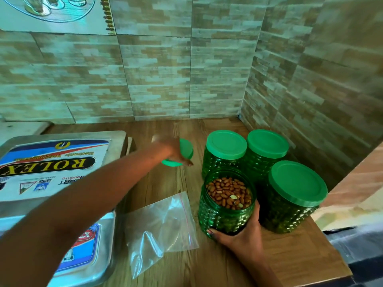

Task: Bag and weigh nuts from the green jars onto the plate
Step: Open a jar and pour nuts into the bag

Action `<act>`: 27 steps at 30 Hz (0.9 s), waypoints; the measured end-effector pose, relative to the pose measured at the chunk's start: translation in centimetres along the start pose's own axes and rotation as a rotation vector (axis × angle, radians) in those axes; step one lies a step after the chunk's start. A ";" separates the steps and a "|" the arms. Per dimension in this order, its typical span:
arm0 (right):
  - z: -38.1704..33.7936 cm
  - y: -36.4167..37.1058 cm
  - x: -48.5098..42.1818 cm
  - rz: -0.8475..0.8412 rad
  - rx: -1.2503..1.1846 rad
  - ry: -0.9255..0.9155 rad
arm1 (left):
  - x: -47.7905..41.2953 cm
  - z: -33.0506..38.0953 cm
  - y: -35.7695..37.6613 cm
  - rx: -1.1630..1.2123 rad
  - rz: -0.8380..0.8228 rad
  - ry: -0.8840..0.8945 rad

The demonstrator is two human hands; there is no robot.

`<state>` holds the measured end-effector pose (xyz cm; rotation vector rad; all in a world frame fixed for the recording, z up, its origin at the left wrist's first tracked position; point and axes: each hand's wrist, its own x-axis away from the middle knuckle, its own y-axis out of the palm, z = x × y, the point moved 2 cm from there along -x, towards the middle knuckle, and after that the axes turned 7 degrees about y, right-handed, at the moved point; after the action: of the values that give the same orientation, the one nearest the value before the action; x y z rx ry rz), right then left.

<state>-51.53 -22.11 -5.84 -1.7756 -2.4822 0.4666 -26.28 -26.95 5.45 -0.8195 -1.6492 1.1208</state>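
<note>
An open green jar (226, 216) full of brown nuts (228, 193) stands at the front of a group of jars. My right hand (242, 235) grips its lower side. Three more green jars with lids on stand behind and beside it: one at back left (224, 148), one at back right (267, 146), one at the right (294, 195). My left hand (176, 152) reaches across the table and holds the loose green lid (185, 150) low over the wood. A clear empty zip bag (161, 226) lies flat left of the open jar.
A metal weighing scale plate (116, 139) with a printed ROLEX sticker fills the left side. The wooden table (207, 266) ends at a tiled wall behind and to the right. A dark cloth (360, 251) lies at the right edge.
</note>
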 end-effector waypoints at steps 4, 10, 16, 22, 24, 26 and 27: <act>0.0 0.0 -0.1 0.011 0.032 -0.017 | -1.8 0.4 3.4 0.024 -0.018 -0.039; -0.1 0.0 0.0 0.009 0.008 -0.002 | -2.5 0.7 4.7 0.035 -0.049 -0.043; -0.3 0.0 0.0 0.020 -0.021 0.009 | 1.9 3.0 2.5 -0.007 0.023 0.335; -0.8 -0.5 0.6 0.065 -0.046 0.031 | 9.4 5.5 3.6 -0.166 -0.075 0.656; -1.0 -1.0 0.9 0.079 -0.048 0.038 | 10.7 5.7 4.4 -0.182 -0.097 0.666; -1.1 -1.6 1.1 0.085 -0.038 0.040 | 11.6 5.6 5.4 -0.166 -0.117 0.655; -1.4 -1.9 1.1 0.084 -0.025 0.035 | 11.9 5.5 5.8 -0.161 -0.108 0.655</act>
<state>-53.35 -21.32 -4.17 -1.8864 -2.4082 0.4069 -35.30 -16.00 3.22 -1.0509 -1.2151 0.5561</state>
